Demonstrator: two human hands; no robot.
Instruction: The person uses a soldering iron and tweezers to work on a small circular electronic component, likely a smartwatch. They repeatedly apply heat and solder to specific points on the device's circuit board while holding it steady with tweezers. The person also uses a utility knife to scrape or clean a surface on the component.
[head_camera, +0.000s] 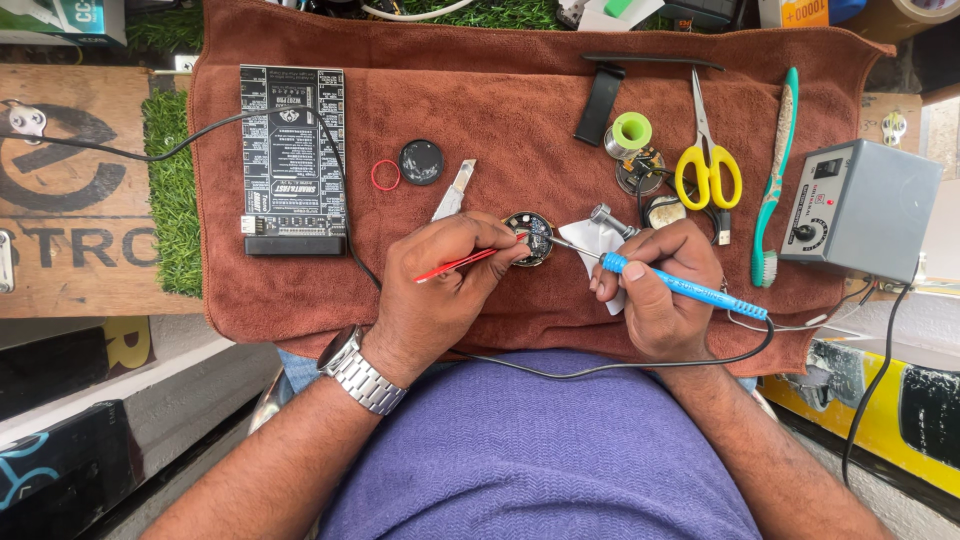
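A small round circuit board (530, 236) lies on a brown towel (520, 110). My left hand (445, 285) pinches red tweezers (455, 265) whose tips reach the board's left side. My right hand (660, 285) grips a blue soldering iron (690, 290), its metal tip touching the board's right edge. A white paper scrap (598, 245) lies under the iron's tip. A silver watch sits on my left wrist.
Black rectangular circuit board (293, 155) at left; red rubber ring (385, 175), black round cap (421, 161), metal blade (453, 192). Yellow scissors (708, 170), green solder spool (630, 132), teal toothbrush (775, 175), grey control box (862, 208) at right. A black cord crosses my lap.
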